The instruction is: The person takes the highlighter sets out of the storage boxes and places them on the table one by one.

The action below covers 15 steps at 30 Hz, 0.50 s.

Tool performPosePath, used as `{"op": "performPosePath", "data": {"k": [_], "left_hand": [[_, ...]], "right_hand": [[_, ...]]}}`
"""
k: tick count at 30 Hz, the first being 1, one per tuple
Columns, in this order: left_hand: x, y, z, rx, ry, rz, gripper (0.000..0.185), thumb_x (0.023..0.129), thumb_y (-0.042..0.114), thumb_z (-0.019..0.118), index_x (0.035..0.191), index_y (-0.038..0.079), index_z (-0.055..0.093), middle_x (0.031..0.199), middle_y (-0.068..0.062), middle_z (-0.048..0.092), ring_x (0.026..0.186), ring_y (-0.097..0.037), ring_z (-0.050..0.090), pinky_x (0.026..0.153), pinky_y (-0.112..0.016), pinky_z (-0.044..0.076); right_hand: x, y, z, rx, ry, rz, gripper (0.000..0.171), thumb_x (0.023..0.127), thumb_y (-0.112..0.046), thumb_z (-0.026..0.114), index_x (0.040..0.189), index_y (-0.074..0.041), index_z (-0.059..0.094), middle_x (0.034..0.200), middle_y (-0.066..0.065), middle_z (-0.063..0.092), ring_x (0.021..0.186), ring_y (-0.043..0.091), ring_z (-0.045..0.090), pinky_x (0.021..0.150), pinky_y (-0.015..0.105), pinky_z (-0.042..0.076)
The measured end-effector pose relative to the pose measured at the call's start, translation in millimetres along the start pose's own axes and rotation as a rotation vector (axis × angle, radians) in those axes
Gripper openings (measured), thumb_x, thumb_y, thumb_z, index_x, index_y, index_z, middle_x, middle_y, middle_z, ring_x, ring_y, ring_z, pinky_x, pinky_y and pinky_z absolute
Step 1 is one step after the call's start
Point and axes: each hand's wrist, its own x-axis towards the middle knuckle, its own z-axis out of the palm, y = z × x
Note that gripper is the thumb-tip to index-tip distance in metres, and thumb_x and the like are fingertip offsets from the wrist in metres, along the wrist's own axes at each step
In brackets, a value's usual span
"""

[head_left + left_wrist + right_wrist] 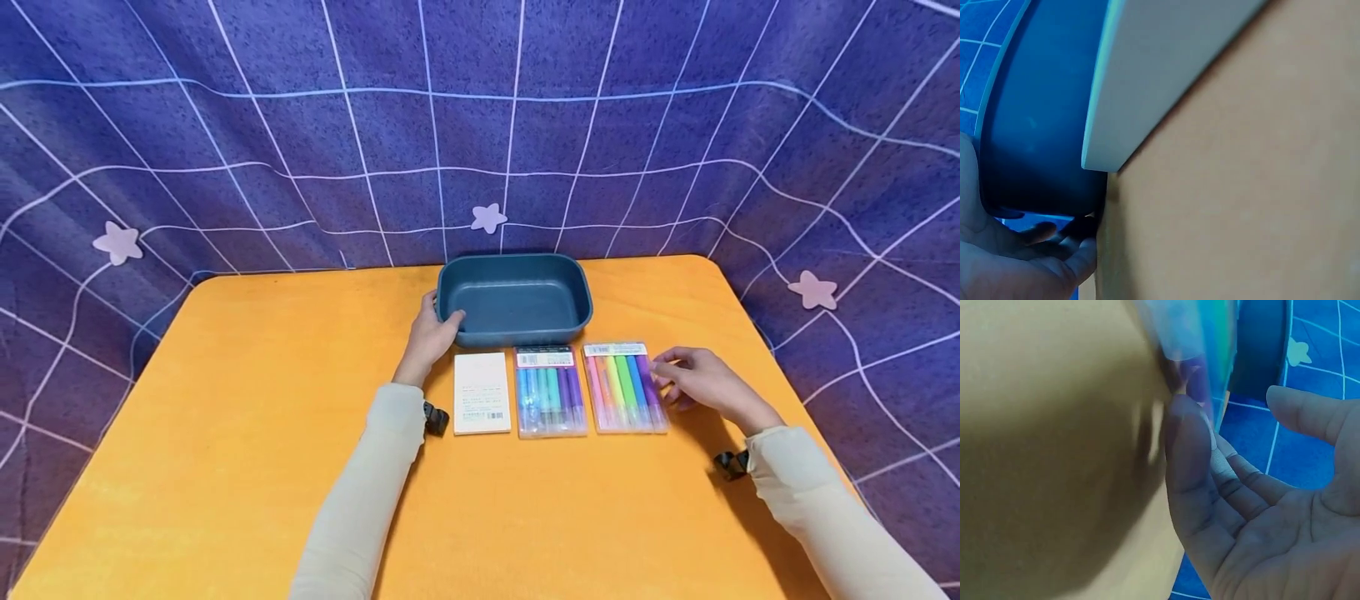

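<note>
A dark teal plastic bin stands at the table's back edge. My left hand grips its left front corner, thumb over the rim and fingers outside; in the left wrist view those fingers partly show beyond the bin wall. In front of the bin lie a white booklet, a clear pack of blue-to-purple markers and a clear pack of rainbow markers. Beside the rainbow pack's right edge is my right hand, its fingertips at the edge and its thumb held apart.
An orange cloth covers the table. Behind and on both sides hangs a blue grid-patterned curtain with pale star shapes, one star just behind the bin. The booklet and both packs lie side by side close to the bin's front wall.
</note>
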Motion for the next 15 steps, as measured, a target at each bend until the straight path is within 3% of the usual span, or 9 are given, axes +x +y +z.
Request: {"op": "performPosePath", "data": {"k": [8,15], "left_hand": [[0.8,0.7,-9.5,0.012,-0.042,-0.017,0.078,0.1,0.044,0.055,0.161,0.019,0.012,0.163,-0.016,0.033,0.147,-0.037,0.039,0.117,-0.057,0.038],[-21.5,-2.5,-30.7,0.11,-0.056,0.081,0.085,0.099,0.055,0.052,0.161,0.015,0.011,0.165,-0.02,0.026,0.153,-0.037,0.028,0.123,-0.056,0.029]], "right_hand": [[2,-11,-1,-0.055,0.054,-0.061,0.042,0.104,-0.028,0.054,0.126,0.008,0.056,0.103,0.019,0.071,0.078,0.017,0.068,0.069,0.027,0.054],[0,-26,0,-0.201,0.157,-0.147,0.045,0.103,-0.04,0.053,0.123,-0.002,0.063,0.106,0.019,0.073,0.087,0.023,0.068,0.078,0.031,0.05]]}}
